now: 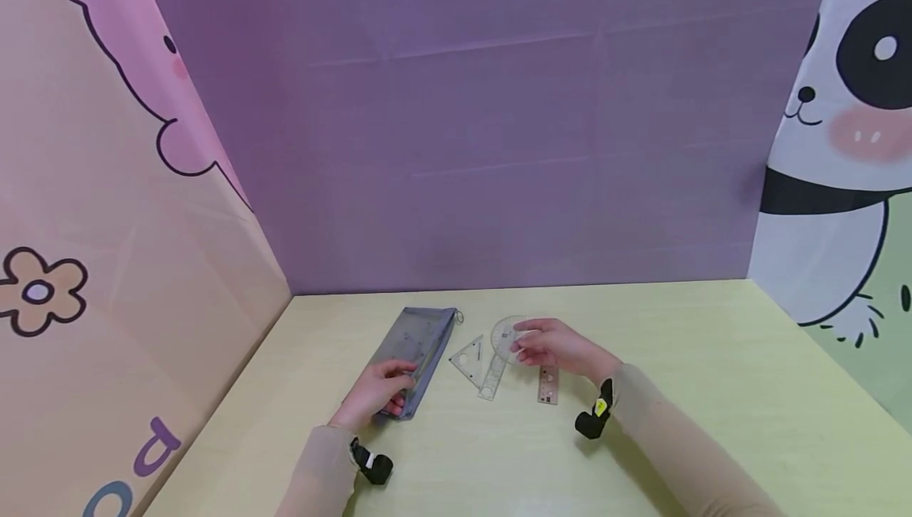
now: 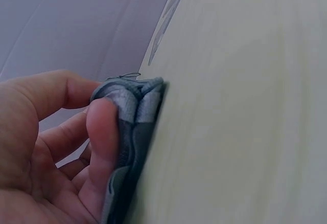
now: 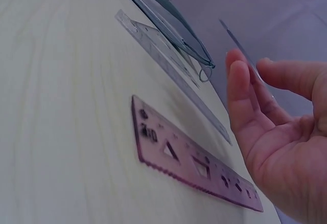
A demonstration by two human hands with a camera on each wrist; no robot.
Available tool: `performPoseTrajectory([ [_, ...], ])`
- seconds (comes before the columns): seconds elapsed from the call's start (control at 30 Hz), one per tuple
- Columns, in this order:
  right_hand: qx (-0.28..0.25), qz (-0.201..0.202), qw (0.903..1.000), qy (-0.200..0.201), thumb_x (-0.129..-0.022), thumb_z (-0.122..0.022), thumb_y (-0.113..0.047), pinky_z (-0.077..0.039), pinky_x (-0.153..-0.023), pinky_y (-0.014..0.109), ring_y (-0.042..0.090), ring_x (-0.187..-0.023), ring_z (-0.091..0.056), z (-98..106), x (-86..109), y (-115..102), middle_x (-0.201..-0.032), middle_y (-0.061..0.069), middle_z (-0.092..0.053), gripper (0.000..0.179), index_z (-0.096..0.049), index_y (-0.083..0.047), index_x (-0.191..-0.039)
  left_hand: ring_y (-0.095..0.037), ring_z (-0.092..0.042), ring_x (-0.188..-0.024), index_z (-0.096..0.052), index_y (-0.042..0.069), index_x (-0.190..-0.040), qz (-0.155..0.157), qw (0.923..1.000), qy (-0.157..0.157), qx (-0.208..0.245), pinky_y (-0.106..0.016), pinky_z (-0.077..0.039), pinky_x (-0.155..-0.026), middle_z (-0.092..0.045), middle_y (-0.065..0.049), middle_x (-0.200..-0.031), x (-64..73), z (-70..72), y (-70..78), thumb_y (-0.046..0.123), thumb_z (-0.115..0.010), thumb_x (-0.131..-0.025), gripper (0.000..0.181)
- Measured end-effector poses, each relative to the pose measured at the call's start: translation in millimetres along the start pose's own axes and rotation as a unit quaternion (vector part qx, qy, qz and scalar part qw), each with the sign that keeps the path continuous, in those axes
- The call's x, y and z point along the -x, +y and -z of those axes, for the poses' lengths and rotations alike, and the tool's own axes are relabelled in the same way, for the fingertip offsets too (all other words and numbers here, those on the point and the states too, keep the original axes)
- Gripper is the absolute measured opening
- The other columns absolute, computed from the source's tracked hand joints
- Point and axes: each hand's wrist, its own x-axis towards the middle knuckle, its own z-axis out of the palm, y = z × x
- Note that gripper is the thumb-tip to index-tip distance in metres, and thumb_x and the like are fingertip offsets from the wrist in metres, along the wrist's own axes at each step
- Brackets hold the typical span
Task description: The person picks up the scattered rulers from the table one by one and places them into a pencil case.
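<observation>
My left hand (image 1: 376, 392) grips the near right edge of a grey-blue see-through zip pouch (image 1: 416, 328) lying on the table. In the left wrist view, thumb and fingers pinch the folded fabric edge of the pouch (image 2: 134, 101). My right hand (image 1: 563, 347) pinches a clear round protractor (image 1: 503, 335) above the table. The right wrist view shows this protractor (image 3: 235, 39) nearly edge-on between thumb and fingers. Under and beside it lie a clear triangular set square (image 1: 470, 357), a clear straight ruler (image 1: 492, 381) and a pink stencil ruler (image 1: 548, 388), partly hidden by the right hand.
The pale wood-look table (image 1: 470, 469) ends at a purple backdrop (image 1: 456, 145). Printed cartoon panels flank it, a pink figure (image 1: 128, 34) left and a panda (image 1: 830, 248) right. A small ring (image 1: 459, 317) hangs at the pouch's far corner.
</observation>
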Motion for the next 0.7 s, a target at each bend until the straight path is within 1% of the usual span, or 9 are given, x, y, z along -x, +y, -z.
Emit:
performPoseTrajectory([
  [0.13,0.003,0.001,1.0,0.002,-0.097,-0.051,-0.001,-0.055,-0.075,0.026,0.016,-0.081,-0.064,-5,-3.4,1,-0.101,0.013,-0.066,0.048,-0.034,0.014,-0.139,-0.013,-0.049,-0.054,-0.06,-0.007,-0.122,0.005,0.9999,0.006,0.007,-0.024,-0.05,-0.047,-0.056,-0.01,-0.082,0.8,-1.9,1.6,0.004,-0.061,-0.089,0.035],
  [0.3,0.001,-0.002,1.0,0.002,-0.096,-0.052,-0.001,-0.055,-0.076,0.027,0.016,-0.081,-0.064,-11,-10.6,4,-0.1,0.013,-0.067,0.049,-0.035,0.014,-0.139,-0.014,-0.051,-0.055,-0.06,-0.008,-0.121,0.008,0.9995,0.025,0.018,-0.025,-0.051,-0.048,-0.056,-0.01,-0.082,0.9,-4.6,1.0,0.002,-0.06,-0.089,0.034],
  [0.5,0.005,-0.006,0.9999,0.007,-0.096,-0.054,-0.003,-0.055,-0.076,0.028,0.017,-0.082,-0.065,-23,-18.6,2,-0.103,0.016,-0.067,0.049,-0.037,0.013,-0.139,-0.015,-0.051,-0.055,-0.059,-0.009,-0.12,0.003,0.9988,0.046,0.017,-0.026,-0.052,-0.048,-0.057,-0.012,-0.081,0.1,-6.4,1.0,0.0,-0.06,-0.089,0.033],
  [0.7,0.005,-0.016,0.9999,0.001,-0.096,-0.053,-0.002,-0.056,-0.077,0.028,0.017,-0.083,-0.065,-33,-28.8,1,-0.106,0.018,-0.066,0.048,-0.039,0.011,-0.14,-0.015,-0.052,-0.055,-0.06,-0.009,-0.119,0.003,0.9985,0.048,0.024,-0.027,-0.053,-0.048,-0.057,-0.011,-0.082,3.1,-6.1,4.5,0.0,-0.059,-0.089,0.032],
])
